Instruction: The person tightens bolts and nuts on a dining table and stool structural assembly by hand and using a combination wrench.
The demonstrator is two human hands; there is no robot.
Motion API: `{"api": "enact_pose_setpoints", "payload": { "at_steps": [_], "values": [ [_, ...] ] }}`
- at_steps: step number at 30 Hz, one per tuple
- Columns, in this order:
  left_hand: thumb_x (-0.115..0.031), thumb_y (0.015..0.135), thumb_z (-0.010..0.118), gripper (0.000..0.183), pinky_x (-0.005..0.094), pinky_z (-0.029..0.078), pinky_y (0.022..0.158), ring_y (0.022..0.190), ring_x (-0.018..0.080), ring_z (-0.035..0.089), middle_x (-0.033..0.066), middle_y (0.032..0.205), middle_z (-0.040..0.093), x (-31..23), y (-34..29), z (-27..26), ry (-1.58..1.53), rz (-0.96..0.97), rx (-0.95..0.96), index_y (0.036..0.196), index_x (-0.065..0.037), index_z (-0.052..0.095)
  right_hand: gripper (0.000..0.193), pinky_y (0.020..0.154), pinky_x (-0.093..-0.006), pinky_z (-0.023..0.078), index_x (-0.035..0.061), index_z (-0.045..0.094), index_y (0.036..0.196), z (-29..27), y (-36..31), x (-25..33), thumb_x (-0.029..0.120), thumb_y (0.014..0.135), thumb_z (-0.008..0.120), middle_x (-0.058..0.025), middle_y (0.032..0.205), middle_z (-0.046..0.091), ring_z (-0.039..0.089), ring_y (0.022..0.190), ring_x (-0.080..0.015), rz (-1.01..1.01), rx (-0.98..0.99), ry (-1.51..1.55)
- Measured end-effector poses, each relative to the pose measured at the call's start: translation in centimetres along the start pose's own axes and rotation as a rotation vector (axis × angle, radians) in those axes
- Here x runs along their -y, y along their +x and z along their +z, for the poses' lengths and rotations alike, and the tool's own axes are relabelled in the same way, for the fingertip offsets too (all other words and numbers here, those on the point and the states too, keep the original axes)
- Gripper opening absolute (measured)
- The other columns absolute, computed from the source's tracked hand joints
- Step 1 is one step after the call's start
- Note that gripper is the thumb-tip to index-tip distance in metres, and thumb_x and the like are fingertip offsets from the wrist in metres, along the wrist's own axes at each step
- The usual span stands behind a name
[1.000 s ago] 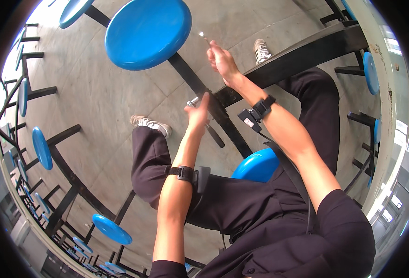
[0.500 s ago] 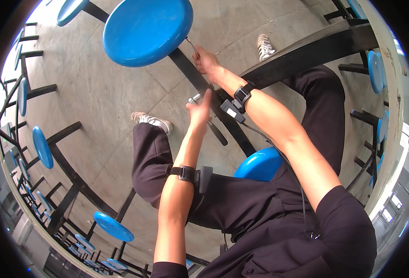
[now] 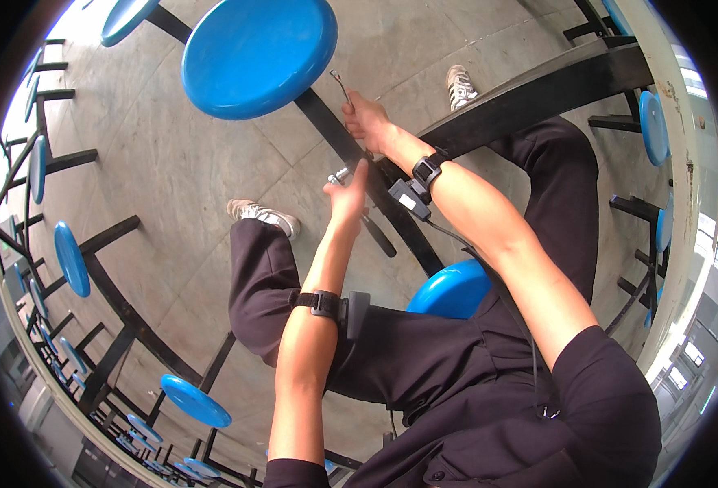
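My left hand (image 3: 346,199) is closed around a socket wrench with a silver head (image 3: 338,176) and a dark handle (image 3: 378,236). Its thumb lies up along the near side of a black metal beam. Past the beam, my right hand (image 3: 367,122) grips a thin silver wrench (image 3: 339,84), whose free end points up and to the left, apart from the seat's rim. That round blue stool seat (image 3: 259,57) sits at the far end of the black beam (image 3: 326,126). Fingers hide the middle of both tools.
A second blue seat (image 3: 451,289) is by my lap. A thick black crossbeam (image 3: 538,93) runs off to the right toward a pale table edge (image 3: 688,163). More blue stools (image 3: 72,259) on black frames line the left. The floor is grey tile (image 3: 172,171).
The wrench in my right hand has turned and moved slightly away from the blue seat's rim. My left hand keeps its hold on the socket wrench, almost unmoved.
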State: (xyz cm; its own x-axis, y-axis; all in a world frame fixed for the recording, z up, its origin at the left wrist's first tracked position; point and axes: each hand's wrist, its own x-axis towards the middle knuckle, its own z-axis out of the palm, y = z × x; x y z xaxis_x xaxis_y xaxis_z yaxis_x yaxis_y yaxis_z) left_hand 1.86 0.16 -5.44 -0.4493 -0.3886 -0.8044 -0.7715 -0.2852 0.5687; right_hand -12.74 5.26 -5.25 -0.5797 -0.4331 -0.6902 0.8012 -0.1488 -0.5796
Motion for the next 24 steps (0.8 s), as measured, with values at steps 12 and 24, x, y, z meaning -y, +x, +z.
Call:
{"api": "enact_pose_setpoints", "payload": {
  "at_steps": [12,24],
  "values": [
    [-0.049,0.078,0.068,0.064,0.0287,0.038,0.039,0.049,0.0118,0.042,0.0035,0.072,0.045,-0.5,-0.6,0.2,0.041,-0.012,-0.049,0.103,0.0,0.035,0.045,0.046,-0.0257,0.025,0.0104,0.044,0.054,1.7,-4.8,-3.1,0.037,0.089,0.051,0.0048,0.051,0.038,0.032,0.046,-0.0066,-0.423,-0.155,-0.129],
    [-0.058,0.071,0.07,0.105,0.0319,0.043,0.053,0.071,0.0183,0.053,0.0155,0.099,0.051,-0.8,-0.4,-0.7,0.016,-0.086,0.096,0.128,0.013,0.018,0.054,0.05,-0.0296,0.022,0.0061,0.03,0.052,0.1,-10.8,-3.7,0.038,0.095,0.039,0.0019,0.05,0.029,0.028,0.05,-0.0089,-0.794,0.147,-0.181]
  ]
}}
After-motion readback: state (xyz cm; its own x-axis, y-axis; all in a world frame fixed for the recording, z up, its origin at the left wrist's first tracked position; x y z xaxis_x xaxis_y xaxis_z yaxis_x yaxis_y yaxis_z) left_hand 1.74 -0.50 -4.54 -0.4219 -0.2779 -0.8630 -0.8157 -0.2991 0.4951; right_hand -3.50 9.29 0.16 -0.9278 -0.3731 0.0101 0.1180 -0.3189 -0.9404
